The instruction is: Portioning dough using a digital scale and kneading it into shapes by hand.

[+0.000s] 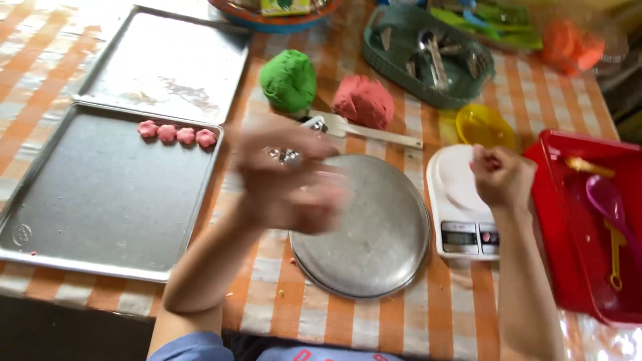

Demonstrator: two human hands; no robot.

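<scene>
Over round metal plate (pixel 364 227) | left hand (pixel 287 177) blurred, fingers' state unclear | right hand (pixel 501 177) fisted over scale (pixel 458 200) edge

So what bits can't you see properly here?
- Left hand, head view: motion blur hides what its fingers hold; something small and shiny shows.
- Right hand: closed in a fist, contents hidden.
- Scale display: too small to read.
- Red tray: cut off by the right edge.
- Bowl: cut off by the top edge.

Green dough ball (pixel 288 80), red tray (pixel 568 220)
</scene>
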